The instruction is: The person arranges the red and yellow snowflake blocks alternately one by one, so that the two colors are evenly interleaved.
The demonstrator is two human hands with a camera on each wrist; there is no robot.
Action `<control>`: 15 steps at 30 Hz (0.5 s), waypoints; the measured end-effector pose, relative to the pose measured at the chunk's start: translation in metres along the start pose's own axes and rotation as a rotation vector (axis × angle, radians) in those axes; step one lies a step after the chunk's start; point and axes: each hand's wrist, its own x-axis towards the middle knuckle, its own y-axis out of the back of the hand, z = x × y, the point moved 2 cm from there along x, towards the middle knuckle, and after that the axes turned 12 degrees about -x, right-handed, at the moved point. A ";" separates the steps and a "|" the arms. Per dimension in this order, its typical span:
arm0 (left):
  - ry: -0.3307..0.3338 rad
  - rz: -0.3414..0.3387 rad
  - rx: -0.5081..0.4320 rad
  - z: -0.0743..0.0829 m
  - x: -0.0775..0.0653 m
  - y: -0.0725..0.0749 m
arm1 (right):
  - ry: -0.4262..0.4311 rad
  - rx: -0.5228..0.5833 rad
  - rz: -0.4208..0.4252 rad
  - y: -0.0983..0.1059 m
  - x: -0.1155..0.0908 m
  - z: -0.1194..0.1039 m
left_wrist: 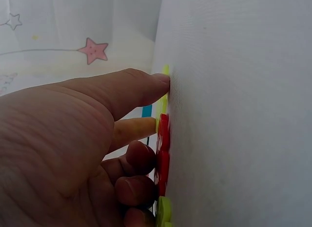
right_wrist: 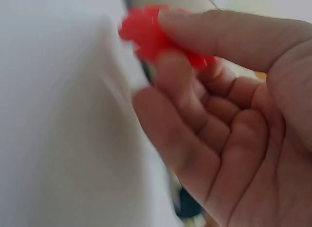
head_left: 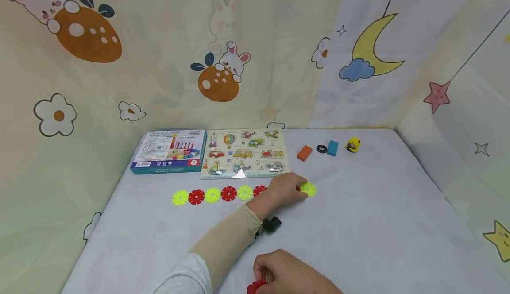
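A row of notched, flower-shaped plastic discs, yellow-green and red by turns, lies on the table, with a yellow disc (head_left: pixel 180 198) at its left end. My left hand (head_left: pixel 283 191) is at the right end, thumb and index finger pinching a yellow-green disc (head_left: pixel 308 189) by its edges, flat on the cloth. Beside it a red disc (left_wrist: pixel 164 134) shows under the fingers in the left wrist view. Near the table's front, my right hand (head_left: pixel 292 272) pinches another red disc (right_wrist: pixel 146 34) between thumb and fingertip. The left forearm and hand hide part of the row.
Behind the row lie a boxed toy set (head_left: pixel 169 151) and a wooden picture puzzle board (head_left: pixel 243 154). Farther right are an orange block (head_left: pixel 304 153), a black round piece (head_left: pixel 321 148), a blue block (head_left: pixel 332 148) and a small yellow figure (head_left: pixel 353 145). Printed curtains surround the table.
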 end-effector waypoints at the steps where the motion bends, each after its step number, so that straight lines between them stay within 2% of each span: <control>1: -0.006 0.002 -0.001 -0.001 0.000 0.000 | 0.003 0.040 0.011 0.009 -0.002 0.003; 3: -0.019 0.007 0.000 -0.002 0.001 -0.001 | 0.006 0.074 0.048 0.031 -0.008 0.009; 7: -0.022 0.013 0.002 -0.004 0.002 -0.001 | -0.016 0.082 0.187 0.089 -0.016 0.034; 12: -0.025 0.018 0.009 -0.006 0.004 -0.002 | -0.193 0.091 0.376 0.158 -0.018 0.077; 15: -0.035 0.018 0.006 -0.007 0.005 -0.004 | -0.296 0.053 0.439 0.184 -0.017 0.101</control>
